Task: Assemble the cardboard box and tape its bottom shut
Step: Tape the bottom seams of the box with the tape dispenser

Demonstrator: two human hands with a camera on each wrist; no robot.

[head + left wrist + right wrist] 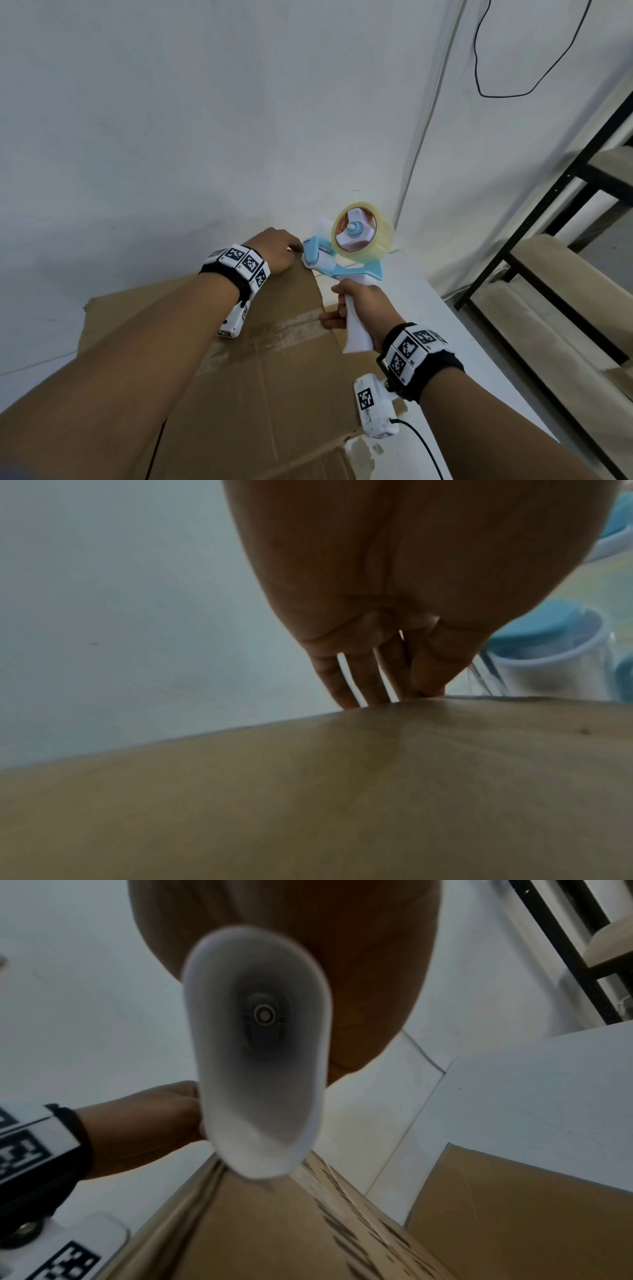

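Two hands over cardboard box (274,377), left hand (274,253) fingers straight pressing its far edge, right hand (363,308) gripping tape dispenser (346,246).

Left hand (377,588) fingertips (346,699) press the cardboard box (342,791) edge.

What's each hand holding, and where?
Right hand grips the tape dispenser by its white handle. Left hand holds nothing; its fingers press on the cardboard box at its far edge.

The cardboard box (267,359) lies on the table (445,342). The left hand (274,253) rests at the box's far edge. The tape dispenser (346,246) sits just right of it, held by the right hand (359,305). A shelf rack (534,240) stands right of the table.
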